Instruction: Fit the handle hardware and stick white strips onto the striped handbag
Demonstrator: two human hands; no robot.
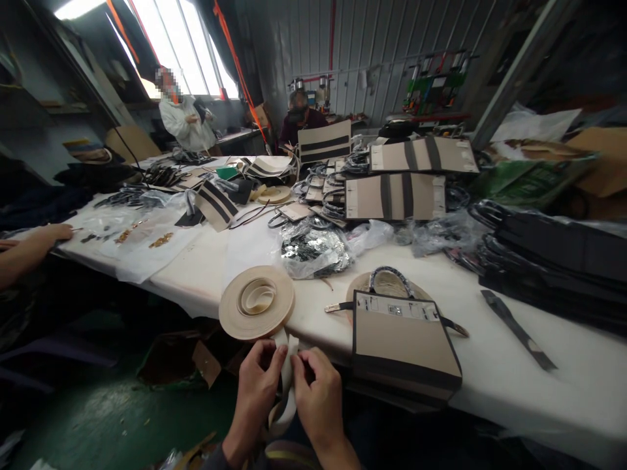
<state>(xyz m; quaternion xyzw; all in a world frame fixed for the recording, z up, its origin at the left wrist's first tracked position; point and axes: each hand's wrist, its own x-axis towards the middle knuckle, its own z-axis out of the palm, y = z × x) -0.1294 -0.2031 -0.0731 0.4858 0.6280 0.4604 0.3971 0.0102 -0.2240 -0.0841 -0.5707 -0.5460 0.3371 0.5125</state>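
Note:
My left hand pinches a pale cream strip at the table's front edge. Close beside it on the right, my right hand has thumb and fingers closed on the same strip. The strip hangs in a curl below both hands. Just above them lies a wide roll of cream tape, its centre loosely coiled. To the right, a beige bag panel with black borders rests at the table edge, with a dark handle at its top and another roll partly hidden behind it.
A plastic bag of shiny metal pieces lies beyond the roll. Striped beige panels are stacked behind it. Black pieces fill the right side of the white table. Another person's hand is at far left; two people are farther back.

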